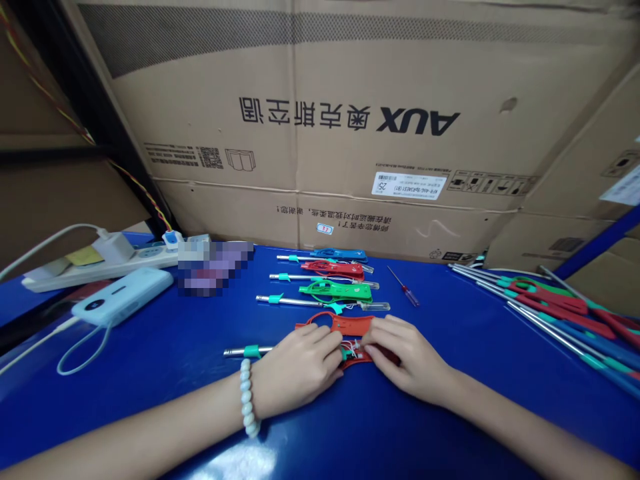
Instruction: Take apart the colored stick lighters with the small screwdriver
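Blue work surface [375,433], cardboard [325,73] behind. Leftmost: power bank [125,293]. Left hand [300,363]: fingers curled at the red housing [361,358]; hold cannot be determined. Housing lies between both hands, wiring [351,346] exposed, closure not done. Beyond it, three handle sets [345,291] lie open. Right hand [405,357]: fingertips narrowed beside wiring; contents not discernible. Far right: several units [550,303], apparently closed.

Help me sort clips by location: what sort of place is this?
Most likely a small work area, though whether in a workshop or a home I cannot tell. Plastic handles and metal rods lie in rows on the blue table, with a screwdriver beside them.
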